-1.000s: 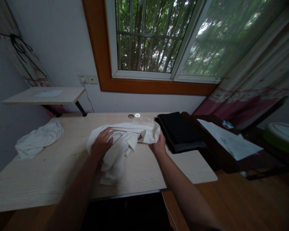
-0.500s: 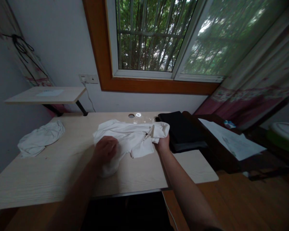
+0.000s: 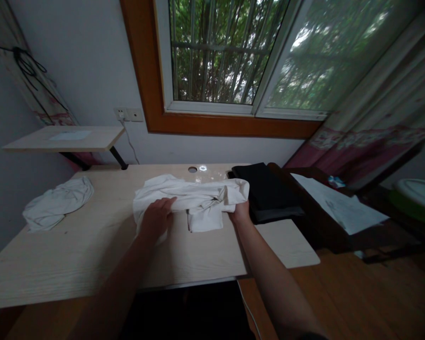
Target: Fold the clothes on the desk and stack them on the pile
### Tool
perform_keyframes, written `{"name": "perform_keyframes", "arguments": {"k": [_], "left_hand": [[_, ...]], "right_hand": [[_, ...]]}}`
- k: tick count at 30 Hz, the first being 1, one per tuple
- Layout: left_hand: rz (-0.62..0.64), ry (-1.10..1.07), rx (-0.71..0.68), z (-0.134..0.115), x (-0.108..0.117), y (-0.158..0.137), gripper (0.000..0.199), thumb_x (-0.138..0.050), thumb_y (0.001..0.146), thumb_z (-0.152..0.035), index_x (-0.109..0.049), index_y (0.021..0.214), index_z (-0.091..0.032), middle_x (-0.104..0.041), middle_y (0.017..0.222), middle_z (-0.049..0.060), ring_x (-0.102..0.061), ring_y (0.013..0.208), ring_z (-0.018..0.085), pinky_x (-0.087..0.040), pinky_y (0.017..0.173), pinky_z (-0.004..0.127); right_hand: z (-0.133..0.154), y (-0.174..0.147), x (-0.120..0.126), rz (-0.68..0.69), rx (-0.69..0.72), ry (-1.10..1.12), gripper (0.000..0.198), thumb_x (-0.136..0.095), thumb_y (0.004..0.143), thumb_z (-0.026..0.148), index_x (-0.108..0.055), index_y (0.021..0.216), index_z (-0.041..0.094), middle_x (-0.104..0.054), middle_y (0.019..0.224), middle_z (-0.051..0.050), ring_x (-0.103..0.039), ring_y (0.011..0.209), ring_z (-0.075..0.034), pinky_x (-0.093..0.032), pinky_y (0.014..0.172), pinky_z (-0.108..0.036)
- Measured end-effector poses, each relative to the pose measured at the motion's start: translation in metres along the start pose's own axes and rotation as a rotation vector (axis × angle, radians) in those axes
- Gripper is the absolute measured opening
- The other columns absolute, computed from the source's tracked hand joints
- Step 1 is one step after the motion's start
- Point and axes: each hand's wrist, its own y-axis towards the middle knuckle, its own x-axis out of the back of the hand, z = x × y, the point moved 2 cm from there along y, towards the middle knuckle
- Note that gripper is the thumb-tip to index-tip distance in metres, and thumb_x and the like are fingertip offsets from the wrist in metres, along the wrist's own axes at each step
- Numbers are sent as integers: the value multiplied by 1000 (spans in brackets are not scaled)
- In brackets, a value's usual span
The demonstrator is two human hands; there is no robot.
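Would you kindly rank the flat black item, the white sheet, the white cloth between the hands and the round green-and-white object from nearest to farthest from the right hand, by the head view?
From the right hand:
1. White cloth: touching it.
2. Flat black item: just to its right.
3. White sheet: farther right.
4. Round object: far right edge.

The middle cloth [image 3: 193, 191] is looking white, and the other cloth [image 3: 58, 202] on the left is showing white too, while the table [image 3: 63, 259] under them is wearing a pale cream colour with thin wood lines. The flat stack [image 3: 269, 193] is looking black, the big window frame [image 3: 212, 125] is showing orange-brown, and the leaves [image 3: 223, 71] outside are shining green. On the right, the curtain [image 3: 378, 113] is showing a pale colour up high, a flowery band, and dark pink down low, and the floor [image 3: 343, 293] is looking brown.
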Motion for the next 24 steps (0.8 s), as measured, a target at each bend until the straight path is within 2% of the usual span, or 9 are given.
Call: {"name": "perform_keyframes", "arguments": {"k": [4,7,10,13,15,16,19,21,24], "left_hand": [[-292,-24,303,46,16,-6,47,-51,87,-18,-59,134,-20,-67,130,14,-61,118,33,-46,103,48],[-510,-27,428,65,29,-12,44,-47,87,-14,-61,129,-20,-65,129,14,-58,124,30,-42,110,50],[-661,18,464,64,39,-17,44,-46,87,-9,-62,127,-20,-58,135,16,-51,134,30,-38,116,54],[-699,42,329,45,42,-17,45,-46,87,-6,-63,125,-22,-55,135,15,-46,140,31,-31,120,62],[-602,0,103,23,39,-15,46,-48,88,-6,-63,126,-26,-58,131,12,-47,139,29,-30,122,64],[-509,-35,-35,10,35,-14,48,-49,88,-7,-62,128,-28,-60,130,10,-48,139,28,-32,122,62],[-116,-127,-417,-32,17,-10,59,-48,90,-8,-52,144,-30,-60,142,8,-47,143,25,-34,124,56],[47,-149,-498,-51,4,-7,61,-47,92,-11,-47,151,-29,-55,151,8,-46,143,25,-34,124,54],[154,-165,-430,-56,-10,-2,61,-46,93,-11,-47,151,-29,-65,138,8,-62,124,23,-48,111,45]], "right_hand": [[1,3,0,3,-25,28,41,-74,80,52,-66,110,25,-76,103,0,-74,92,-21,-63,81,-38],[-1,5,2,-39,-33,47,39,-75,78,47,-67,108,24,-76,101,0,-74,90,-22,-63,82,-38],[-5,7,5,-29,-15,22,33,-74,79,44,-66,104,23,-76,94,1,-74,87,-21,-62,80,-36],[-7,8,5,-15,6,13,32,-73,80,45,-65,102,23,-75,90,1,-74,85,-20,-62,80,-35],[-6,7,4,-1,5,32,34,-73,81,48,-65,104,23,-75,89,1,-74,86,-20,-61,82,-35],[-5,7,3,5,6,39,36,-73,81,49,-65,105,23,-75,90,1,-73,87,-20,-61,83,-35],[-2,6,1,-4,18,36,36,-72,83,48,-66,108,23,-76,96,0,-73,91,-19,-60,87,-35],[-1,5,0,-8,21,25,34,-70,85,46,-66,110,24,-76,101,0,-73,95,-19,-60,89,-35],[0,6,0,16,20,20,34,-68,86,42,-65,114,24,-75,107,-1,-72,101,-18,-58,93,-35]]}}
